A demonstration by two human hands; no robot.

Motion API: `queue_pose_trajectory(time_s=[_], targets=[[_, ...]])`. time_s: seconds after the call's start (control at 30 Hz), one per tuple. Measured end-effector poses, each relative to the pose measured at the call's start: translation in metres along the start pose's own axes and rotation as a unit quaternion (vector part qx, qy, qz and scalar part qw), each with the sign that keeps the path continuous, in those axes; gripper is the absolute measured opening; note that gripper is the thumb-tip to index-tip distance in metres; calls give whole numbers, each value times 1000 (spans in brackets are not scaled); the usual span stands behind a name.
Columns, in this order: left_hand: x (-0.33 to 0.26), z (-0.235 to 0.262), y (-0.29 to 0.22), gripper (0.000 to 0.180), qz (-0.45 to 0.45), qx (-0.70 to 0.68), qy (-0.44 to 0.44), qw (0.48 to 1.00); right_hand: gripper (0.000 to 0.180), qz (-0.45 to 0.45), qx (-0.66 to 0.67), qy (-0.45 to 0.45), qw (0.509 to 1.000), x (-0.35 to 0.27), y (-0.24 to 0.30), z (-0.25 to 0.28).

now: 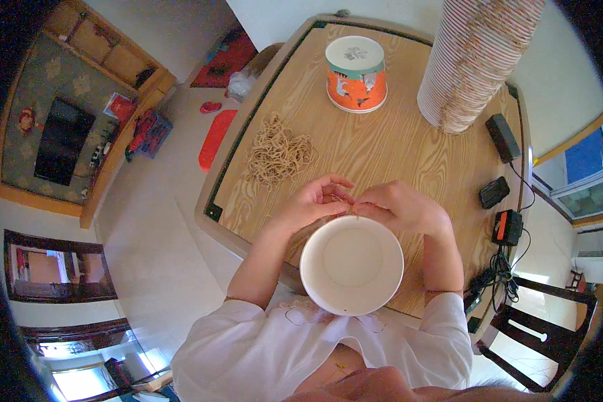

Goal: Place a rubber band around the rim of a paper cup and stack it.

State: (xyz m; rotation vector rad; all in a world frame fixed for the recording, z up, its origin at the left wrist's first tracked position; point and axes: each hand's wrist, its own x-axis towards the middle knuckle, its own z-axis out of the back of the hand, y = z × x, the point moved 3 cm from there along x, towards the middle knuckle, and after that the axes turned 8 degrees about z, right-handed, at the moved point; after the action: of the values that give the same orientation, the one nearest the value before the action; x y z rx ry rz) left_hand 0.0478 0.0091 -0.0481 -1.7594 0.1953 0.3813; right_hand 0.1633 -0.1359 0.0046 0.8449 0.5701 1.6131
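A white paper bucket (352, 265) stands with its open mouth toward me, at the near edge of the table against my shirt. Both hands meet at its far rim. My left hand (318, 201) has its fingertips pinched together there, some fingers curled. My right hand (403, 206) is closed beside it, thumb and forefinger pressed together. A short bit of brown twine (352, 210) shows between the fingertips, by the rim; its ends are hidden. Beyond my left hand lies a loose tangle of brown twine (278, 153).
An orange and green paper bucket (356, 86) sits upside down at the back. A tall stack of nested buckets (449, 60) with twine along its side stands back right. Black adapters (502, 137) and cables (499, 271) line the right edge, near a dark chair (539, 331).
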Motion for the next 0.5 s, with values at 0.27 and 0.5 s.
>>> queue_pose_trajectory(time_s=[0.27,0.5], targets=[[-5,3,-11,40,-11,-36,-1,999,19,-109,6,-95,989,4,-5,-1],[-3,4,-10,39,-36,14,-37,999,27,-130,25,12,991,12,-9,-8]])
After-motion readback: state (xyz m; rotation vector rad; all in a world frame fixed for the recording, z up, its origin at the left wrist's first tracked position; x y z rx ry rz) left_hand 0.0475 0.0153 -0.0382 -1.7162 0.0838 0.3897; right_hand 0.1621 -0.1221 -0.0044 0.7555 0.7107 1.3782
